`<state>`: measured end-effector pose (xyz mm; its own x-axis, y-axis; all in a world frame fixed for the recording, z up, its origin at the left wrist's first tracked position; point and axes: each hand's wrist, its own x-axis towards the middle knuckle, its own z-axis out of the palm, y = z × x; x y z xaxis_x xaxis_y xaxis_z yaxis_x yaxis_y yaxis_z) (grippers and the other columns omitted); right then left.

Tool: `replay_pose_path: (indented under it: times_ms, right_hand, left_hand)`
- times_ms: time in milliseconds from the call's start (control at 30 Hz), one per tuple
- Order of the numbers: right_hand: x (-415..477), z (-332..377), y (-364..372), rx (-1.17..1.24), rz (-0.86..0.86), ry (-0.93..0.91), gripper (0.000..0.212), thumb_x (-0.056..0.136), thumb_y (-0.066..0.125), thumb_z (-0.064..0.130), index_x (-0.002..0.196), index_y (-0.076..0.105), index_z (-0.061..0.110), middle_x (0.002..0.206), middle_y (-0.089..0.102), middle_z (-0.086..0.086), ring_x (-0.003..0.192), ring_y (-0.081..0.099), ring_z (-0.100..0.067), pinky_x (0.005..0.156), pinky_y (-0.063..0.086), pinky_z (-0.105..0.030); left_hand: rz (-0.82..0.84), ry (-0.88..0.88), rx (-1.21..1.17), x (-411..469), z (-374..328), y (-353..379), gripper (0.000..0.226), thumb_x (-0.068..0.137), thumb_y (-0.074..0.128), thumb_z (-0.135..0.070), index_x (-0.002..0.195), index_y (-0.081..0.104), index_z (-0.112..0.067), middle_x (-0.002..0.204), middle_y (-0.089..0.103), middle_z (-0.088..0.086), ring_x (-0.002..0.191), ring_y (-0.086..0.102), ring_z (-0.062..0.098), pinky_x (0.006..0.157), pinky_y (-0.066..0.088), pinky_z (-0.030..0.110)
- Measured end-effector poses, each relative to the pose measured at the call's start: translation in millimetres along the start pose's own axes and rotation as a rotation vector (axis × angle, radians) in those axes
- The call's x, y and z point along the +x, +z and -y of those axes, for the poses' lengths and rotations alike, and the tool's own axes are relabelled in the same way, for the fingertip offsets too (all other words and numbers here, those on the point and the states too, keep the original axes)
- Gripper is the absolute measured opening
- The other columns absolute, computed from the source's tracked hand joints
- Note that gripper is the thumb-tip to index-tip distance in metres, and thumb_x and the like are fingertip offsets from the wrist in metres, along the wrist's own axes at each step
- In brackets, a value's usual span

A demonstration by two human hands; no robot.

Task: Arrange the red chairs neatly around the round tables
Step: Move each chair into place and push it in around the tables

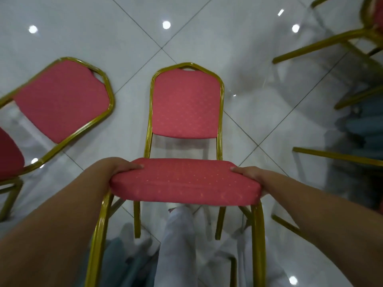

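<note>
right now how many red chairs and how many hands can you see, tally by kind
red chairs with padding showing: 3 (held chair, left chair, top-right chair)
hands: 2 (left hand, right hand, both gripping the held chair's seat)
total: 5
The gold legs at the right edge may belong to more chairs; cannot tell.

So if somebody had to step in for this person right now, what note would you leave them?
Left hand grips the left edge of the red chair seat; right hand grips the right edge.
Second red chair stands to the left, turned askew; a third chair shows only gold legs at upper right.
Done: cannot tell from this view.
Left: set the held chair in place, then probably straighten the others.
</note>
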<state>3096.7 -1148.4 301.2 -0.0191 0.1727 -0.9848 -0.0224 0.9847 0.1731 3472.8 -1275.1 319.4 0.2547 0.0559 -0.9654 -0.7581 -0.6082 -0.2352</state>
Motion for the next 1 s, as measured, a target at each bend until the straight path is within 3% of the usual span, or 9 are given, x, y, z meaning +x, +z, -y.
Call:
replay_pose_path:
  times_ms: [133,300,400,567,633,767,833,900,1000]
  right_hand:
    - [-50,39,-16,-0.031,-0.069,-0.126,0.057,0.086,0.071,0.050,0.119,0.059,0.005,0.105,0.073,-0.021,0.096,0.071,-0.038,0.095,0.053,-0.055]
    - [-109,99,-42,0.015,-0.195,-0.429,0.056,0.087,0.070,0.050,0.118,0.062,0.004,0.101,0.073,-0.018,0.086,0.073,-0.035,0.079,0.060,-0.049]
    - [-130,122,-51,0.006,-0.322,-0.642,0.069,0.086,0.067,0.058,0.126,0.058,0.003,0.108,0.070,-0.016,0.083,0.073,-0.030,0.060,0.058,-0.034]
    - [-105,89,-31,-0.085,-0.591,-0.815,0.072,0.090,0.047,0.071,0.142,0.037,0.022,0.125,0.060,-0.012,0.098,0.063,-0.031,0.086,0.053,-0.042]
    - [-81,66,-19,-0.123,-0.632,-0.798,0.070,0.091,0.039,0.073,0.144,0.035,0.026,0.130,0.060,-0.012,0.108,0.061,-0.035,0.095,0.050,-0.046]
    - [-53,37,-4,-0.173,-0.625,-0.811,0.071,0.092,0.035,0.072,0.149,0.027,0.031,0.137,0.058,-0.010,0.109,0.060,-0.032,0.094,0.048,-0.044]
    - [-48,24,0,-0.289,-0.594,-0.842,0.073,0.093,0.039,0.069,0.154,0.015,0.036,0.146,0.049,-0.010,0.124,0.054,-0.036,0.102,0.046,-0.052]
    - [-53,18,2,-0.438,-0.639,-0.751,0.090,0.086,0.053,0.070,0.155,0.001,0.043,0.161,0.024,-0.009,0.147,0.026,-0.038,0.113,0.032,-0.062]
    - [-89,7,5,-0.589,-0.769,-0.701,0.107,0.077,0.064,0.070,0.152,-0.012,0.050,0.167,-0.005,-0.003,0.153,-0.006,-0.033,0.115,0.019,-0.067]
  left_hand:
    - [-0.064,0.100,-0.076,-48,-24,-32,0.066,0.081,0.073,-0.052,0.121,0.054,-0.003,0.090,0.062,0.019,0.082,0.061,0.035,0.076,0.050,0.047]
    - [-0.168,0.348,-0.210,-94,-56,-77,0.074,0.080,0.075,-0.051,0.131,0.055,-0.002,0.109,0.066,0.019,0.096,0.066,0.035,0.092,0.052,0.048]
    - [-0.296,0.524,-0.358,-109,-64,-93,0.075,0.077,0.079,-0.050,0.132,0.055,-0.006,0.114,0.067,0.016,0.096,0.068,0.033,0.086,0.056,0.047]
    - [-0.483,0.753,-0.613,-95,-35,-54,0.077,0.076,0.082,-0.044,0.140,0.043,-0.028,0.131,0.056,0.008,0.098,0.064,0.024,0.079,0.056,0.039]
    - [-0.516,0.809,-0.597,-77,-18,-31,0.073,0.084,0.075,-0.044,0.146,0.038,-0.034,0.138,0.053,0.006,0.110,0.061,0.027,0.089,0.055,0.044]
    - [-0.533,0.844,-0.412,-46,4,-11,0.075,0.093,0.063,-0.047,0.153,0.018,-0.049,0.143,0.050,0.011,0.122,0.055,0.032,0.106,0.045,0.050]
    - [-0.555,0.785,-0.316,-35,16,4,0.076,0.095,0.057,-0.049,0.154,0.008,-0.050,0.146,0.043,0.019,0.129,0.050,0.039,0.110,0.039,0.055]
    - [-0.594,0.649,-0.184,-32,26,21,0.079,0.096,0.054,-0.050,0.154,0.001,-0.050,0.157,0.024,0.023,0.141,0.032,0.045,0.115,0.029,0.059]
    - [-0.694,0.479,0.029,-62,36,38,0.088,0.093,0.059,-0.044,0.155,-0.004,-0.046,0.166,-0.005,0.012,0.150,0.003,0.041,0.119,0.018,0.058]
